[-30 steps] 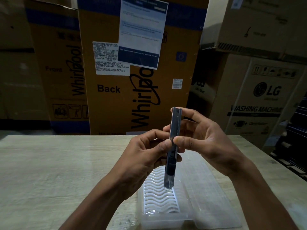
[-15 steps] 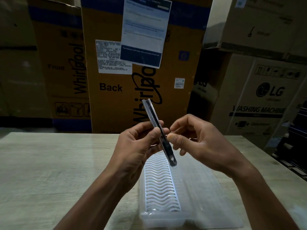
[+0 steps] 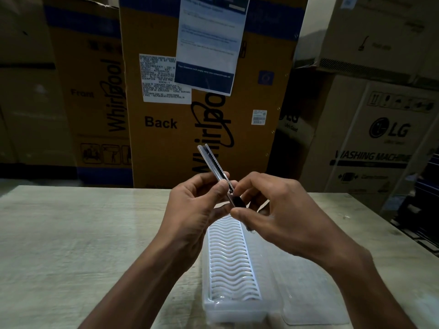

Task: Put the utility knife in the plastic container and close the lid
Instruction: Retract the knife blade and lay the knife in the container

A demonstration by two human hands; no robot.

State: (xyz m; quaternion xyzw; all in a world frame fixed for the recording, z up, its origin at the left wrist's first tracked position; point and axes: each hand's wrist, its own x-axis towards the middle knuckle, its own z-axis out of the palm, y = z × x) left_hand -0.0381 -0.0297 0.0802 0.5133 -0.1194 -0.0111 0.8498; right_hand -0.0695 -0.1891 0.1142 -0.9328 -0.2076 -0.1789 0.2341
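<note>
A slim grey utility knife is held in the air above the table, tilted with its upper end leaning up and to the left. My left hand pinches its middle between thumb and fingers. My right hand grips the lower part near the black slider. Below both hands the long clear plastic container lies open on the table, with a white wavy insert inside. Its clear lid is folded flat to the right.
The pale wood-grain table stretches left and right of the container. Big cardboard appliance boxes stand behind the table's far edge. More boxes and dark clutter stand at the right.
The knife went from upright to tilted, its top swinging left. Both hands rose slightly and my right fingers shifted down toward the slider.
</note>
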